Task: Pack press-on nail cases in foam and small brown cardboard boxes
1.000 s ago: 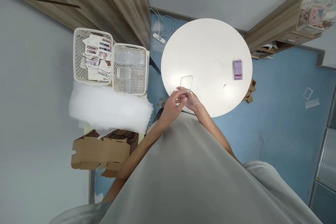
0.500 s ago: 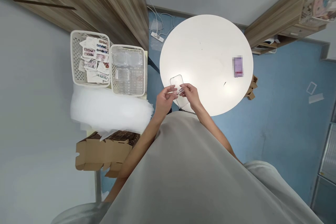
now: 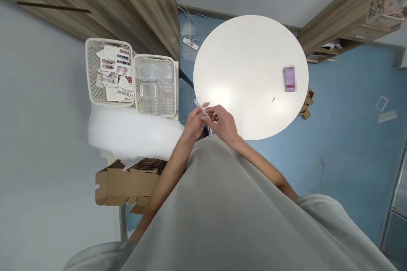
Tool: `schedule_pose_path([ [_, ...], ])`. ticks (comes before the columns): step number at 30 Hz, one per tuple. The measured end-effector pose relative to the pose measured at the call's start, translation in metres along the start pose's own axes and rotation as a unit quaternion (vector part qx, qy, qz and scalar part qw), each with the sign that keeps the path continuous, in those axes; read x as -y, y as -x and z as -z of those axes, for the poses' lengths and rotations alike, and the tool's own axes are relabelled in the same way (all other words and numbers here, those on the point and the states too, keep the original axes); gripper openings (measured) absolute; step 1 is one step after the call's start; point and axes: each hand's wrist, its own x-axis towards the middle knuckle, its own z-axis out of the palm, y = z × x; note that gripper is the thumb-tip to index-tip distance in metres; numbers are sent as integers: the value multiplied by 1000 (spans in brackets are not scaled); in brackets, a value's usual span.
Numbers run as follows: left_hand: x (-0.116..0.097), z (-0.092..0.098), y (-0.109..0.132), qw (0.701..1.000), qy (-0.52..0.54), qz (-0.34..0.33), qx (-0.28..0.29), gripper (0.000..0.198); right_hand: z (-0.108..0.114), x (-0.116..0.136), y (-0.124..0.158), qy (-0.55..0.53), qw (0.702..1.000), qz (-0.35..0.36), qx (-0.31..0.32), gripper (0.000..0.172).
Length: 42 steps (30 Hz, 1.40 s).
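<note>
Both my hands meet at the near left edge of the round white table [image 3: 251,51]. My left hand [image 3: 194,123] and my right hand [image 3: 224,123] pinch a small clear plastic case [image 3: 201,107] between their fingers. The case now shows mostly edge-on, sticking up above my left fingers. Left of me stand a white basket of printed cards [image 3: 110,72] and a white basket of clear plastic cases [image 3: 155,85].
A white foam sheet pile [image 3: 133,131] lies under the baskets, with folded cardboard boxes [image 3: 127,184] below it. A blurred purple item [image 3: 289,78] lies at the table's right. A power strip [image 3: 189,44] and cables lie on the blue floor by the wall.
The clear case went from lying open and flat above my fingers to being folded shut and turned edge-on; both hands drifted slightly left towards the table's edge.
</note>
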Motion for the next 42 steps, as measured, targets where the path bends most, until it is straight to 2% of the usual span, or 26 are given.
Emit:
schedule_pose_path([
  [3,2,3,1,1000,-28,-4,3,44,-11,2,4,6,1000,0,14,9],
  [8,10,11,-1,997,-66,-27,-34,46,-10,-19,-7,-66,997,-36,21,19],
  [11,13,17,-4,996,-52,-24,-62,47,-6,-53,-29,-93,994,-51,-13,23],
  [13,15,21,-6,996,-46,-12,-70,48,-8,-84,-48,-136,988,-77,-9,28],
  [14,16,23,-6,996,-46,-5,-73,48,-10,-100,-57,-165,981,-103,-5,30],
  [17,17,30,-5,995,-44,8,-88,49,-19,-146,-79,-201,961,-182,-50,32],
  [20,16,41,2,994,-20,12,-106,47,-24,-178,-92,-176,954,-233,-64,23],
  [24,10,68,16,990,13,5,-143,39,-20,-195,-101,-77,953,-277,-98,16],
  [28,3,103,27,980,43,-21,-193,38,-13,-187,-107,40,948,-292,-121,17],
  [31,-4,132,30,972,61,-53,-221,40,-14,-168,-111,77,951,-274,-123,30],
  [33,-11,151,28,966,66,-76,-240,41,-19,-149,-113,86,962,-239,-99,33],
  [37,-35,186,17,952,62,-126,-273,42,-41,-99,-119,66,988,-133,-26,35],
  [42,-79,220,-8,932,-18,-169,-321,39,-91,-30,-133,40,998,-37,17,35],
])
